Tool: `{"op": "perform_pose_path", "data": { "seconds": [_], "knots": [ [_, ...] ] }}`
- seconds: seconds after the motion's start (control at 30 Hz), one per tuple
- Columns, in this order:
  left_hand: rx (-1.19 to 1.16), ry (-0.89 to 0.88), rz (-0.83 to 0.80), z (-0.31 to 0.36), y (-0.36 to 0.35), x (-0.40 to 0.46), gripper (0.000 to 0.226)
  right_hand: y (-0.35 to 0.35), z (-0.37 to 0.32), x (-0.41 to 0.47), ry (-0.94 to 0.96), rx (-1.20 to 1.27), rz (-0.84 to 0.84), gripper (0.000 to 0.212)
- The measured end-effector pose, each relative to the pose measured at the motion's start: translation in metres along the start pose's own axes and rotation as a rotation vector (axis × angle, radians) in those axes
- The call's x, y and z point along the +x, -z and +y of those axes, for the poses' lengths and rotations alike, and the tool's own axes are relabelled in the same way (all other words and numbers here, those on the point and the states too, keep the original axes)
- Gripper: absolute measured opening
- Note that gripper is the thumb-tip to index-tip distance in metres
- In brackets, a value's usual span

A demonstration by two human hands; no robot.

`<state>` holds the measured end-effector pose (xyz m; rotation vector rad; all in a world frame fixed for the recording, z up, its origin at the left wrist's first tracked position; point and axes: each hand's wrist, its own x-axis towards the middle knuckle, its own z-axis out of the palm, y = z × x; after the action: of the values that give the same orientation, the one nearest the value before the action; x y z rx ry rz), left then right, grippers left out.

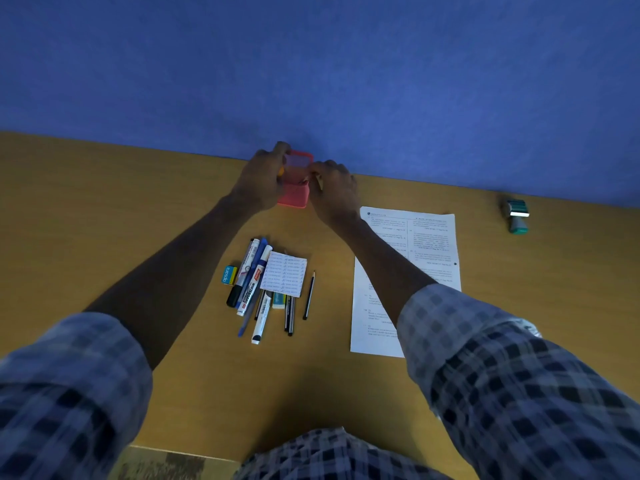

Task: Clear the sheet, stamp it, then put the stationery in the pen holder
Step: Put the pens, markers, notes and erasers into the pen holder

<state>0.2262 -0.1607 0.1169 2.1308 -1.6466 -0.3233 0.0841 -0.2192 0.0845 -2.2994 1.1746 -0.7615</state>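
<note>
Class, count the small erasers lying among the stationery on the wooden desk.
2. A teal-and-yellow wrapped eraser lies at the pile's left edge; a second, teal-and-white eraser peeks from beneath the printed label sheet. Others may be hidden under it.

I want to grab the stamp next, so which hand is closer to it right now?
Right. The right hand is at the pink pen holder, with the stamp far off to its right by the wall. The left hand is on the holder's other side, farther still.
</note>
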Motion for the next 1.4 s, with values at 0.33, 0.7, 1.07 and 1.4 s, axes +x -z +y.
{"op": "perform_pose_path", "data": {
  "seconds": [0.33,0.7,1.07,1.4],
  "knots": [
    [-0.065,-0.065,0.033,-0.007,-0.001,-0.023,0.058,0.001,0.000,-0.035,-0.006,0.062,0.062,0.016],
    [0.034,0.307,0.001,-0.031,-0.035,-0.108,0.021,-0.020,0.004,-0.100,-0.095,-0.052,-0.570,0.061],
    [0.143,0.340,-0.074,-0.031,-0.047,-0.138,0.036,-0.028,0.009,-0.110,-0.062,-0.056,-0.543,0.047],
    [0.339,0.342,-0.091,-0.022,-0.048,-0.135,0.042,-0.025,0.021,-0.103,-0.264,0.153,-0.575,0.031]
  ]
}}
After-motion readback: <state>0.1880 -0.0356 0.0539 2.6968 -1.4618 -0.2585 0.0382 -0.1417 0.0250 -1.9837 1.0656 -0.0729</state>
